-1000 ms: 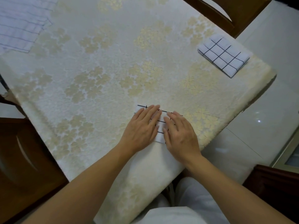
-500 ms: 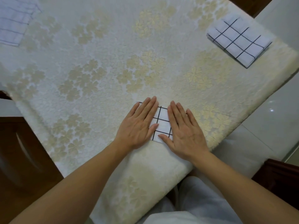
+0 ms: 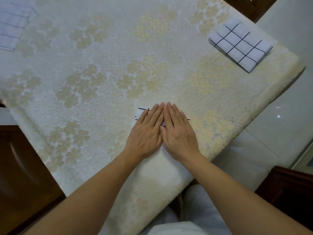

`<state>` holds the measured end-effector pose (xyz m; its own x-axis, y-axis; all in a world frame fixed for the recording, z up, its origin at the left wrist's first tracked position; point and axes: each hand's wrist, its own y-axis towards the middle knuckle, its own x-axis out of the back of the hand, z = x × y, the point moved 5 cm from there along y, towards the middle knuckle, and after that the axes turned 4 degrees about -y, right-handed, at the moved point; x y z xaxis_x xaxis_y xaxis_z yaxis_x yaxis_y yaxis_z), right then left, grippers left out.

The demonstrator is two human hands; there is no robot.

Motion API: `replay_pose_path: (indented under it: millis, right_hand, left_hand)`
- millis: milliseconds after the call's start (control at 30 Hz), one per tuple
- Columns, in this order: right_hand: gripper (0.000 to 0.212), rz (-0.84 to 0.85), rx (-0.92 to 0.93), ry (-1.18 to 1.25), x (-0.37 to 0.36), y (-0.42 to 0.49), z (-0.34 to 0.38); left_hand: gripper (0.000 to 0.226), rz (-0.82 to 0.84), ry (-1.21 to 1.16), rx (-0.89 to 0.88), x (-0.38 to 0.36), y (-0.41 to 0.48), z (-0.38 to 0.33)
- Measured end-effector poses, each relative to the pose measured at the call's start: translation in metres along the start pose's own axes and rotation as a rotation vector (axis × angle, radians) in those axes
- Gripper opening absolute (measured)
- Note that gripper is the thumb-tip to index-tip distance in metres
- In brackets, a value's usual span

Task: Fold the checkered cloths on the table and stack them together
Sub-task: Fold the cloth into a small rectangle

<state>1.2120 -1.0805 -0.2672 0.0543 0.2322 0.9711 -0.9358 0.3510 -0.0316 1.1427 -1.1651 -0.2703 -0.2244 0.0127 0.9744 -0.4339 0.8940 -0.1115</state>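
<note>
Small cloth near table's front edge: mostly hidden under left hand & right hand. Spread cloth at table's far-left corner: cut off by frame edge, blurry.

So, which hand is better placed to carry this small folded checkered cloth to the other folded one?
Probably the right hand: the other folded white checkered cloth lies far right, on its side. The left hand also presses the small cloth.
</note>
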Motion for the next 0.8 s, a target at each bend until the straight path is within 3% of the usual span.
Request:
replay_pose_path:
  millis: [267, 667, 800]
  right_hand:
    - [0.084, 0.054, 0.024, -0.128, 0.001, -0.015, -0.02]
    - [0.088, 0.129, -0.014, -0.185, 0.004, -0.027, -0.035]
    - [0.084, 0.166, -0.045, -0.062, 0.023, -0.027, -0.036]
  left_hand:
    - [0.065, 0.031, 0.017, 0.056, 0.002, -0.007, 0.015]
    - [0.071, 0.061, -0.035, 0.26, 0.01, -0.03, 0.042]
    - [0.072, 0.059, -0.221, 0.343, 0.024, -0.028, 0.041]
